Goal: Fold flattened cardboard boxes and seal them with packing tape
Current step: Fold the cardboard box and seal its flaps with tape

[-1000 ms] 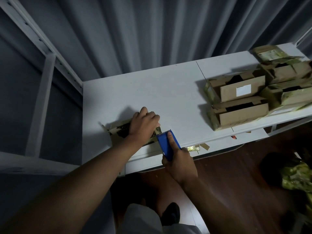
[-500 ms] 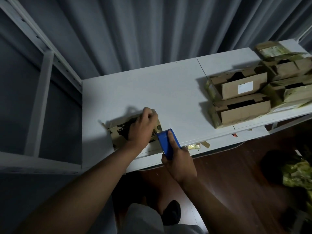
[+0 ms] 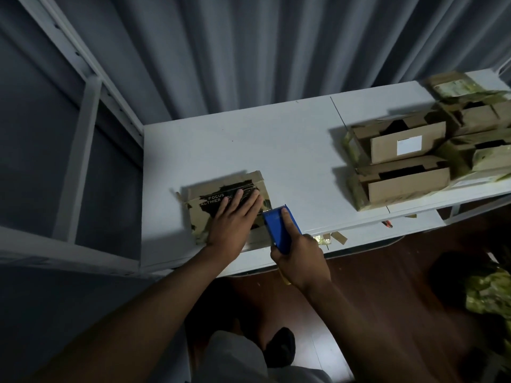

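Small cardboard box (image 3: 226,200) lies near the front left of the white table (image 3: 290,150), its printed top face up with dark lettering partly readable. Left hand (image 3: 235,214) rests flat on that top, fingers straight and close together, pressing down; nothing gripped. Right hand (image 3: 300,254) at the table's front edge, grip curled round a blue tape dispenser (image 3: 280,228), index finger laid along its upper face. Dispenser's toothed end sits just beside the box's right side; whether it touches cannot be told. Yellowish tape shows on the box's right and lower edges. Well apart, at the right end of the table, a cluster of folded boxes (image 3: 409,167), several with open tops, one carrying a white label (image 3: 409,145). Tape scraps (image 3: 336,237) lie on the front edge near the right hand. Grey curtain (image 3: 276,51) behind; dark wood floor (image 3: 387,286) below.
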